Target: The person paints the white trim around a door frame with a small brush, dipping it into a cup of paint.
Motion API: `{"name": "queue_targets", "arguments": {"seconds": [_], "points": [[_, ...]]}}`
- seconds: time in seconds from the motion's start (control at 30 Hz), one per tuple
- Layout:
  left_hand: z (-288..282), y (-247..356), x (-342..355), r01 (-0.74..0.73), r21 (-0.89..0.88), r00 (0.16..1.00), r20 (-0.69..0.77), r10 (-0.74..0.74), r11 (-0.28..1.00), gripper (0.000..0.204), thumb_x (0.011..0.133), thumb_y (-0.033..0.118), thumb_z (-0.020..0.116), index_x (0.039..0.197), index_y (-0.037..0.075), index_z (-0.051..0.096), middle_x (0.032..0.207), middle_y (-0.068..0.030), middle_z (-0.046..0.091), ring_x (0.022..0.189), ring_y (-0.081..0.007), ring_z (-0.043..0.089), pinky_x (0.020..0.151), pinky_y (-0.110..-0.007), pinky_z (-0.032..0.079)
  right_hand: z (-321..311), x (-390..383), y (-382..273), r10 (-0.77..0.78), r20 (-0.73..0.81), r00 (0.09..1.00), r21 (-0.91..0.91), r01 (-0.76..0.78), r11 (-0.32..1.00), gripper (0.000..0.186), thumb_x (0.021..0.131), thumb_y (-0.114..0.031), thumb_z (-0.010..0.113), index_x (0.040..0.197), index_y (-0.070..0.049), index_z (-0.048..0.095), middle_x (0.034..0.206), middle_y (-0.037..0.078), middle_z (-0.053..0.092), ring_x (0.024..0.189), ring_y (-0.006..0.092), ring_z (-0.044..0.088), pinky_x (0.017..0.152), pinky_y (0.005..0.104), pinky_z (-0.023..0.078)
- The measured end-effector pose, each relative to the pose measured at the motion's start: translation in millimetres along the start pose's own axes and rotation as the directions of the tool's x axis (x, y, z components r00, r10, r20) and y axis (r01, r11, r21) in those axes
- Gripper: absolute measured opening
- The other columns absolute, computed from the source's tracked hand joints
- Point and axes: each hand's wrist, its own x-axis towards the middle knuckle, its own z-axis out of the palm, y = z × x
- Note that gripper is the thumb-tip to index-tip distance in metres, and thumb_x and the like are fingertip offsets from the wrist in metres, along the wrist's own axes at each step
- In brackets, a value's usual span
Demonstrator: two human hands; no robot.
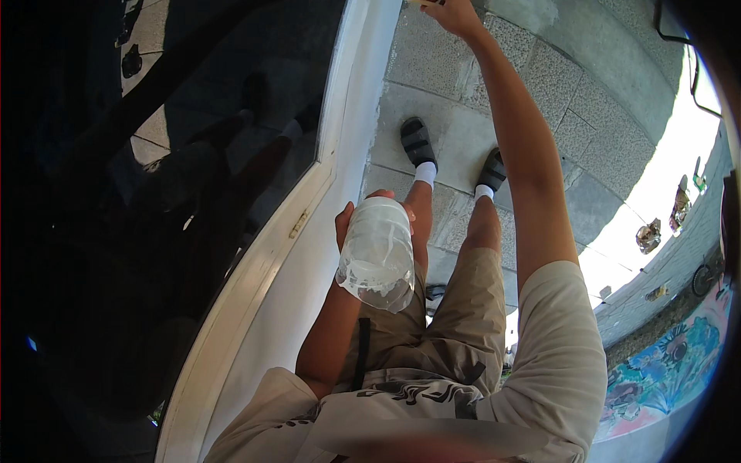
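Note:
My left hand point(345, 224) grips an upright, transparent plastic container point(374, 251), like a bottle or jar with an uneven rim, with whitish material on its inside. My right arm stretches up to the top edge of the view, where my right hand point(451, 17) is closed on a small pale, beige item point(424, 3), mostly cut off by the frame. Beside that hand runs the white frame point(349, 92) of a dark glass pane point(231, 193), which shows reflections. A small hinge point(298, 224) sits on the frame, left of the container.
I stand in dark sandals point(419, 143) on grey pavers point(432, 58) beside a white sill. At the right are sunlit ground with scattered brownish objects point(647, 235), dark thin metal bars point(671, 37) and a colourful painted surface point(668, 363).

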Motion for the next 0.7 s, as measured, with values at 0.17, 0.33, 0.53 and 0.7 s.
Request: {"name": "queue_targets", "arguments": {"seconds": [0.17,0.33,0.53,0.7], "points": [[-4,-3,2,0.0,-0.012,1.0,0.024,0.001,1.0,0.064,0.099,0.054,0.036,0.136,0.003,0.047,0.111,-0.0307,0.057,0.094,-0.0363,0.066,0.074,-0.04,0.06,-6,27,2,0.2,-0.223,0.954,0.117,-0.178,0.977,0.021,0.084,-0.012,0.067,0.102,-0.003,0.075,0.072,0.006,0.069,0.066,0.0132,0.061,0.062,0.0308,0.05],[4,1,0,0.009,0.031,0.999,-0.051,-0.007,0.999,0.064,0.098,0.057,0.035,0.133,0.007,0.057,0.101,-0.03,0.059,0.089,-0.0347,0.06,0.077,-0.037,0.052,45,-33,-15,0.179,-0.004,0.984,0.115,-0.178,0.977,0.032,0.079,-0.007,0.071,0.11,-0.014,0.076,0.089,0.009,0.071,0.075,0.0199,0.065,0.07,0.0325,0.053],[2,-1,3,0.027,0.024,0.999,-0.023,-0.027,0.999,0.063,0.099,0.055,0.036,0.134,0.005,0.051,0.107,-0.0312,0.058,0.093,-0.0367,0.063,0.077,-0.04,0.057,27,-20,-9,0.141,0.16,0.977,0.013,-0.145,0.989,0.033,0.082,-0.008,0.069,0.113,-0.016,0.074,0.086,0.007,0.07,0.073,0.0166,0.062,0.069,0.0319,0.052],[-1,-6,7,0.037,-0.051,0.999,0.031,-0.036,0.998,0.062,0.099,0.052,0.037,0.137,0.004,0.046,0.113,-0.032,0.058,0.096,-0.0385,0.066,0.076,-0.043,0.06,-11,23,11,0.221,-0.212,0.952,0.247,-0.167,0.954,0.021,0.083,-0.012,0.069,0.1,-0.002,0.075,0.077,0.005,0.071,0.069,0.0121,0.06,0.063,0.0306,0.05]]}}
